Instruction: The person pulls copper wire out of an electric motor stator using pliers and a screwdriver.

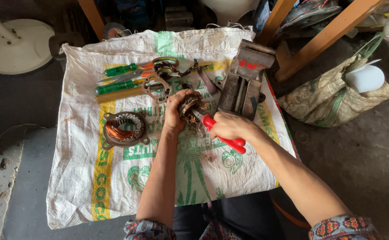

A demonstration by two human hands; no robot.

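My left hand (175, 112) grips a dark round motor part with tangled copper wire (190, 106), held just above the white woven sack (128, 186). My right hand (231, 126) is closed on the red handles of a pair of pliers (224, 138). The plier jaws point up-left into the wire of the motor part. Both forearms reach in from the bottom of the view.
A motor stator with copper windings (124, 129) lies left of my hands. Green-handled screwdrivers (120, 78), scissors and a metal bracket (157, 87) lie at the back. A grey bench vise (246, 78) stands to the right. A cloth bag (336, 93) sits on the floor, far right.
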